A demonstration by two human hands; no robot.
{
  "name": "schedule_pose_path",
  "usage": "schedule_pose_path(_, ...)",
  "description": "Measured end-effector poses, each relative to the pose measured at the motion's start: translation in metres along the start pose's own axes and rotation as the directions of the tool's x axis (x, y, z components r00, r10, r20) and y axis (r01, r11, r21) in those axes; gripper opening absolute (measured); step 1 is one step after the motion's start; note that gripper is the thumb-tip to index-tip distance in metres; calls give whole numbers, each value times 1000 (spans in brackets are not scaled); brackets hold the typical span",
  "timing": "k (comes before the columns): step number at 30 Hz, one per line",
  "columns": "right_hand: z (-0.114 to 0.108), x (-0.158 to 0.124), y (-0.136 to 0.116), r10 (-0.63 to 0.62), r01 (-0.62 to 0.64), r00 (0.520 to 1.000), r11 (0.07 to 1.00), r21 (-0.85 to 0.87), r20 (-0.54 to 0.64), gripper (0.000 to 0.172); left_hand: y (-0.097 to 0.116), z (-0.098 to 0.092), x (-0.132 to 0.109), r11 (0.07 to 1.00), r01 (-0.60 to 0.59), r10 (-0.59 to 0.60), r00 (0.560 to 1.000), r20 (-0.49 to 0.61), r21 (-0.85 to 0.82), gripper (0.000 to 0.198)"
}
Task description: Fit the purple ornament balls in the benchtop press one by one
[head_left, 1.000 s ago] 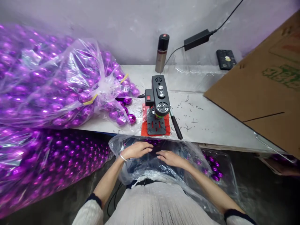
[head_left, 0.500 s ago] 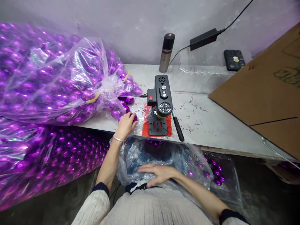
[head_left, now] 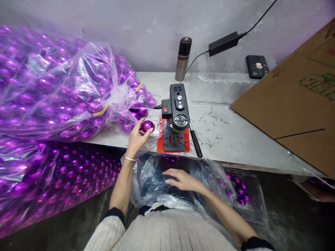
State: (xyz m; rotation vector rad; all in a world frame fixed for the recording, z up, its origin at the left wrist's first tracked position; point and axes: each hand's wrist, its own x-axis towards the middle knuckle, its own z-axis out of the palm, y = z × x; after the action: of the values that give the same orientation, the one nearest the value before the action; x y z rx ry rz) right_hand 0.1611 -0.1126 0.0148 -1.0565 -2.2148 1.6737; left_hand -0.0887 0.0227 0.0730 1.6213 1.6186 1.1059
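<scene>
Between the thumb and fingers of my left hand [head_left: 137, 138] is a shiny purple bauble [head_left: 148, 126], held just above the table. My right hand [head_left: 181, 179] hovers over the clear plastic bag [head_left: 149, 177] in front of my lap, fingers stretched out and holding nothing. Right of the bauble stands a small black machine [head_left: 179, 106] with round vents, a red switch and a slotted base plate [head_left: 175, 141]. That base rests on a red sheet [head_left: 160, 145]. A black-handled lever [head_left: 195, 143] slants from the machine's right side.
Large clear bags of purple baubles [head_left: 62, 87] fill the left side. A spray can [head_left: 183, 59] and black power adapter [head_left: 223, 43] are at the back. A cardboard box [head_left: 293, 101] leans in from the right. Dark scraps litter the white table [head_left: 235, 139].
My left hand has lifted a purple bauble from beside the tied bag and turned it into view. My right hand has risen slightly, away from my waist.
</scene>
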Motion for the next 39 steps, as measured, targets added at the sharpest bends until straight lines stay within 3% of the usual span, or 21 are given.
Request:
schedule_pose_path(2,-9,-10,3,41,-42,997,999,-11,-70,54,1,8,-13,917,183,-183,983,34,-356,61)
schedule_pose_path(4,-12,-18,6,75,-77,991,997,-14,-112,53,2,18,-29,719,346,-307,936,172,-602,56)
schedule_pose_path(7,-7,-24,9,98,-100,988,995,-12,-122,53,4,36,-51,432,519,-376,847,376,-738,41)
schedule_pose_path(10,5,-23,9,88,-91,991,995,-29,-103,52,5,49,-62,223,598,-409,774,483,-770,33)
schedule_pose_path(13,18,-17,7,59,-64,995,997,-53,-85,50,5,55,-64,121,580,-425,764,486,-806,32)
schedule_pose_path(17,29,-10,2,58,-61,997,995,-74,-43,49,1,59,-64,100,536,-448,776,443,-838,28)
schedule_pose_path(21,31,-8,-3,102,-103,995,990,-101,-15,48,-5,67,-62,191,487,-437,820,370,-853,27)
schedule_pose_path(26,30,-9,-3,113,-116,993,984,-136,-35,46,-12,92,-55,586,340,-360,923,139,-735,58)
schedule_pose_path(29,31,-9,-2,130,-135,990,982,-135,-48,46,-16,107,-51,819,204,-210,976,50,-536,70)
schedule_pose_path(31,32,-10,-1,121,-128,991,983,-129,-58,46,-19,114,-50,923,108,-118,993,-5,-368,72)
schedule_pose_path(35,37,-11,0,126,-132,991,983,-126,-54,46,-25,123,-48,997,-1,-4,998,-66,-72,70)
schedule_pose_path(39,39,-12,1,136,-141,990,983,-117,-46,46,-30,130,-43,990,-141,142,987,-72,24,68)
